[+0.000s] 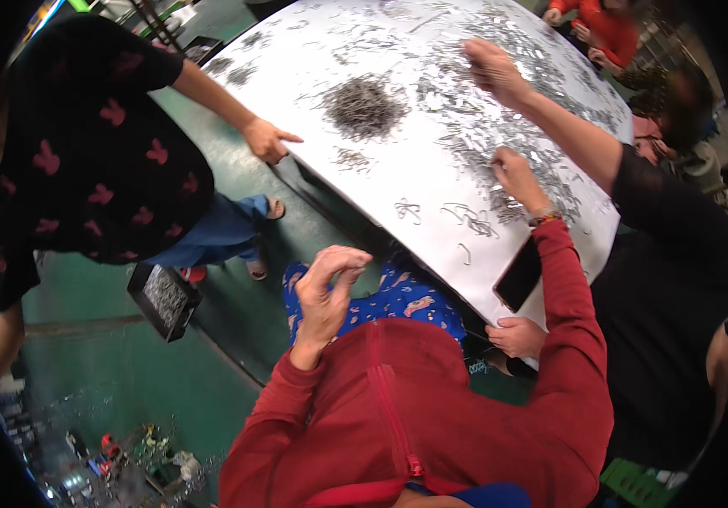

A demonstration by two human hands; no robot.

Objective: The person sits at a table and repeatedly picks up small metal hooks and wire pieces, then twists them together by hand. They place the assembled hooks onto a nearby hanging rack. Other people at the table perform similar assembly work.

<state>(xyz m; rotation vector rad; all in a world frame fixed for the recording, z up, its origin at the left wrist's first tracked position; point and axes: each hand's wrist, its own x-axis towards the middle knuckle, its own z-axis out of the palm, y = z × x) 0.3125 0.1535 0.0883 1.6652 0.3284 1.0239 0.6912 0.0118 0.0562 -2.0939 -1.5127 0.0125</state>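
My left hand (328,292) is raised in front of the table's near edge, its fingers curled in toward the thumb. Whatever may be inside it is hidden. On the white table (355,182), my right hand (518,179) reaches into a spread of small shiny metal pieces (474,157). Its fingers are pinched together, and I cannot make out what they hold. Several thin bent wire pieces (469,218) lie loosely nearer to me. Farther left sits a dark heap of similar wire pieces (365,107).
A dark phone (520,275) lies under my right forearm. One co-worker's hand (268,140) touches the left edge; another's blurred hand (495,72) hovers over the pieces. A further hand (517,337) rests at the near corner. On the floor stands a black bin (179,326) of metal pieces.
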